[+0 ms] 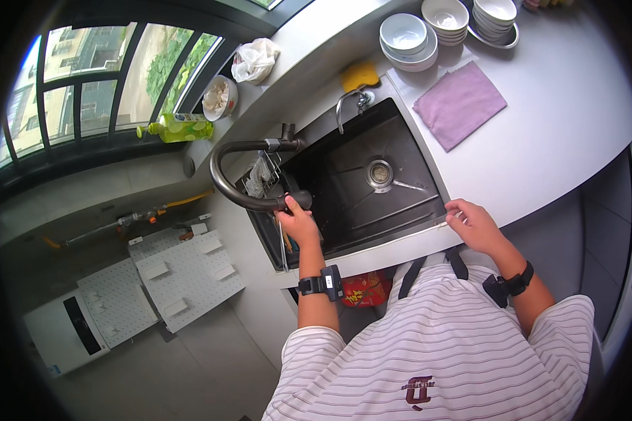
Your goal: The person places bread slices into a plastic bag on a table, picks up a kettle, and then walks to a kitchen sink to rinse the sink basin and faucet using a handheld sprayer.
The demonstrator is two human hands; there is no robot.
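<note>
My left hand [298, 220] is closed around the spray head [299, 200] of the dark metal kitchen faucet [224, 176], over the left side of the black sink [358, 210]. At the sink's front right corner, my right hand [466, 221] has its fingertips together by the rim; a thin translucent thing seems to lie between them, too indistinct to name. A strainer [379, 173] sits in the drain, holding pale bits, and a thin streak of water or metal lies beside it. A smaller chrome tap [347, 102] stands at the back rim.
A purple cloth [461, 105] lies right of the sink. Stacked bowls [408, 42] stand behind it, and a yellow sponge [359, 76] rests behind the tap. A green soap bottle [181, 128] and a bowl [220, 98] occupy the window ledge. A wire rack [263, 173] hangs at the sink's left.
</note>
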